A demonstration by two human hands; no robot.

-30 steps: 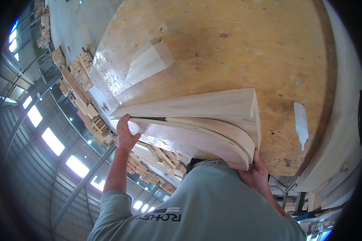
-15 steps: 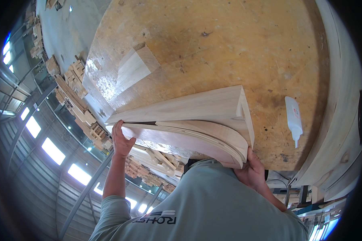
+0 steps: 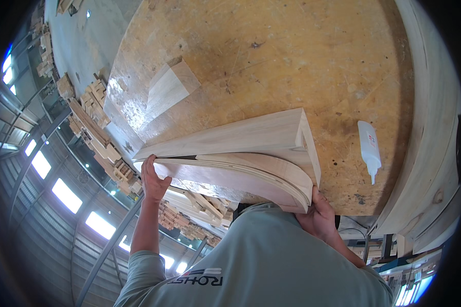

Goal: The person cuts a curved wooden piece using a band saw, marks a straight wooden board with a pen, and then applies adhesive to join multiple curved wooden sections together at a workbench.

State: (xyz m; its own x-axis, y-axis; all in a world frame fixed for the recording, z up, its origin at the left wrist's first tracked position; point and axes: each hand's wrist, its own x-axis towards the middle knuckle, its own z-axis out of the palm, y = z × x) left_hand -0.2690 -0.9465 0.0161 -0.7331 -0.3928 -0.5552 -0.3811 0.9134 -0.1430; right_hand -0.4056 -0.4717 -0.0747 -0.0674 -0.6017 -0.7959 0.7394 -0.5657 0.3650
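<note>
A curved, thin layered plywood panel [image 3: 235,180] lies along the table's near edge, close to my body. My left hand [image 3: 153,181] is closed on its left end, thumb on the near side and fingers over the top. At the curved right end, my right hand [image 3: 316,212] grips the panel's corner, its fingers partly hidden beneath. Against the panel's far side stands a long pale wooden piece [image 3: 235,134] with an angled right end. A curved wooden strip [image 3: 271,163] shows between the two, with a dark gap at its left.
A short wooden block [image 3: 171,88] lies at the far left of the worn, glossy table [image 3: 281,56]. A white squeeze bottle [image 3: 369,147] with a narrow nozzle lies to the right. Large pale boards [image 3: 430,128] run along the right edge. Stacked timber [image 3: 105,143] stands on the floor at left.
The view has shifted slightly, so the table and bottle sit a little further left in it. Both hands keep their hold on the plywood panel, with no clear movement of it.
</note>
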